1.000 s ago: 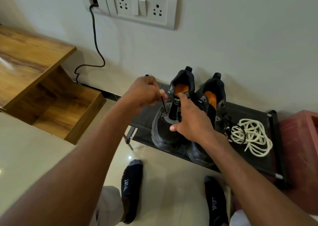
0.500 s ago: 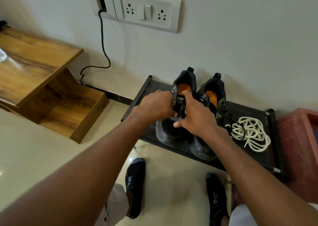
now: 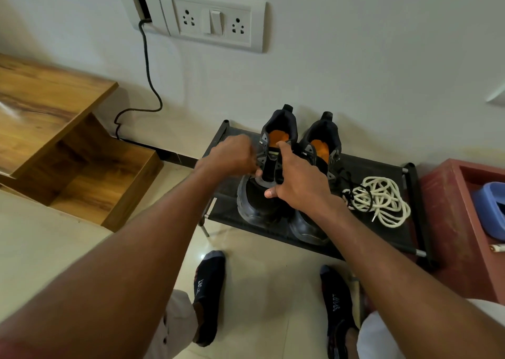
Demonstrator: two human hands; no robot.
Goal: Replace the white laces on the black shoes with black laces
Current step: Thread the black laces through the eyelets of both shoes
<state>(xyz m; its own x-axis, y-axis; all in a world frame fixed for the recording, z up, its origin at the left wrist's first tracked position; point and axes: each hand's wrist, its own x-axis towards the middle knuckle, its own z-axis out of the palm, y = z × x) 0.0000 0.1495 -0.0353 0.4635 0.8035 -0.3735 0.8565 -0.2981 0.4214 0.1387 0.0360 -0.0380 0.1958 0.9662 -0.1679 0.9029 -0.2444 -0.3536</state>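
Two black shoes with orange insoles stand side by side on a low black rack (image 3: 355, 238). My left hand (image 3: 232, 156), blurred, is curled at the left eyelet row of the left shoe (image 3: 257, 205) and pinches a black lace there; the lace is mostly hidden by my fingers. My right hand (image 3: 297, 184) grips the same shoe's upper from the right, index finger near the tongue, thumb pointing left over the toe. The right shoe (image 3: 308, 227) is partly covered by my right wrist. A second black lace (image 3: 347, 177) trails from it. The removed white laces (image 3: 382, 200) lie heaped on the rack's right side.
A wooden stepped shelf (image 3: 68, 145) stands at left. A black cable (image 3: 149, 85) hangs down the wall from a switch panel (image 3: 213, 22). A red-brown box (image 3: 451, 222) with a blue container (image 3: 489, 208) sits at right. My socked feet (image 3: 207, 290) are on the tiled floor.
My left hand has come down from a raised pull with the black lace to the shoe's left eyelets. The right hand stays on the shoe. The camera has tilted slightly.
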